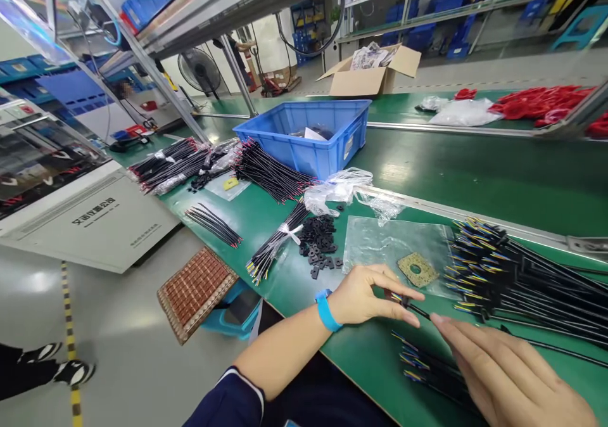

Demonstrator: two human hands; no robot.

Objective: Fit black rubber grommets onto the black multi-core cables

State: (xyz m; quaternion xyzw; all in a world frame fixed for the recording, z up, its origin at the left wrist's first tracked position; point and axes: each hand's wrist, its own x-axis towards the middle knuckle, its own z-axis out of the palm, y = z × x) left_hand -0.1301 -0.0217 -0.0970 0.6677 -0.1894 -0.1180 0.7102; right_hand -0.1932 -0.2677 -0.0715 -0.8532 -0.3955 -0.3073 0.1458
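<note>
My left hand (373,297), with a blue band at the wrist, has thumb and fingers closed around a small black piece at the stripped end of a black cable (420,311). Coloured wire ends poke out beside those fingers. Further along the same cable, my right hand (517,367) pinches it between thumb and fingertips. Below the hands lies a bundle of black cables (434,371) with coloured ends, partly hidden by my right hand. Just beyond my left hand, a yellowish square plate with a round hole (418,270) rests on a clear plastic bag (370,240).
A large pile of black cables (532,287) lies at the right. Small black parts (317,240) are heaped beside a tied cable bundle (277,243). A blue bin (294,152) stands behind, near red-tipped cables (270,170). A metal rail (456,215) crosses the green bench.
</note>
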